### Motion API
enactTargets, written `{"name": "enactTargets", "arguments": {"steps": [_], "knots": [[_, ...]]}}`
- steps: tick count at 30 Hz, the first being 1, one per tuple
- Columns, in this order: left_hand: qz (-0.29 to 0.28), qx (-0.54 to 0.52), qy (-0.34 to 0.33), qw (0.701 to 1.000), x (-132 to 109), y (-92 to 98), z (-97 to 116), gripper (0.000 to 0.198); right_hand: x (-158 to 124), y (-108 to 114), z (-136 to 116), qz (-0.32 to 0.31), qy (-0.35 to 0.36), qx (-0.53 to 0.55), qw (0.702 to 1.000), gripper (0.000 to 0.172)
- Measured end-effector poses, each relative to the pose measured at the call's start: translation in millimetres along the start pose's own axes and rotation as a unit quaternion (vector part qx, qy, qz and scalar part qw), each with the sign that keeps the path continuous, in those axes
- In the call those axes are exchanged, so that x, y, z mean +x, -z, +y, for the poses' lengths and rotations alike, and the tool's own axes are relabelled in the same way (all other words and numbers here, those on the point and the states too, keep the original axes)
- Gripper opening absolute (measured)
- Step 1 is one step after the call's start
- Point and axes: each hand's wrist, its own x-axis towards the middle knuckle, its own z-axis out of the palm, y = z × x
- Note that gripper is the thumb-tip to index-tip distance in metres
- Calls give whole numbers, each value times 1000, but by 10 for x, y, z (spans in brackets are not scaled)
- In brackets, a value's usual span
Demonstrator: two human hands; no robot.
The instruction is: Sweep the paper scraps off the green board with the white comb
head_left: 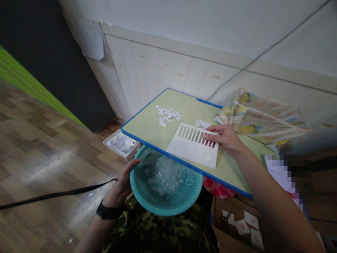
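My left hand (126,174) grips the left rim of a teal plastic basket (190,205), held just below the table's front edge. Inside the basket lies a heap of small clear, whitish pieces (165,174). My right hand (223,137) is closed on a white slotted plate (196,151), fingers at its upper right corner. The plate lies over the green tabletop with its lower edge near the blue rim. Behind it are a pile of small white paper pieces (168,114) and a smaller group of them (202,123) close to my right fingers.
The green table (147,123) has a blue rim. A patterned cloth bundle (258,116) rests at its back right by the wall. A white box (121,144) sits on the floor at left. Scissors (225,219) and white cards (242,227) lie low at right.
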Motion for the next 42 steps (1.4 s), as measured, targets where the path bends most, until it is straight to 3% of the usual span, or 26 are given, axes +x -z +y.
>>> {"name": "enactTargets", "arguments": {"steps": [5,8,14,18,24,27,32,35,38,42], "knots": [[-2,-8,10,1000,10,-3,1,36,-21,-18,-46,-12,-14,21,1000,34],[0,-12,18,1000,1,-13,12,32,-16,-13,-63,11,-6,27,1000,35],[15,-9,19,1000,-14,-7,17,30,76,88,-9,152,62,33,986,37],[12,-12,24,1000,-25,1,14,24,214,24,-84,220,130,-65,965,39],[24,-24,38,999,10,43,0,18,508,-383,-359,180,195,-226,937,37],[18,-19,33,999,24,82,-13,15,578,-443,-432,145,200,-258,934,35],[24,-19,39,999,-2,71,11,20,472,-168,-563,94,178,-296,934,37],[31,-28,34,999,0,78,17,19,380,4,-647,104,180,-329,921,35],[30,-19,37,999,22,115,2,18,308,64,-685,121,184,-333,917,36],[27,-16,38,999,37,132,-9,16,235,88,-687,99,173,-333,922,35]]}}
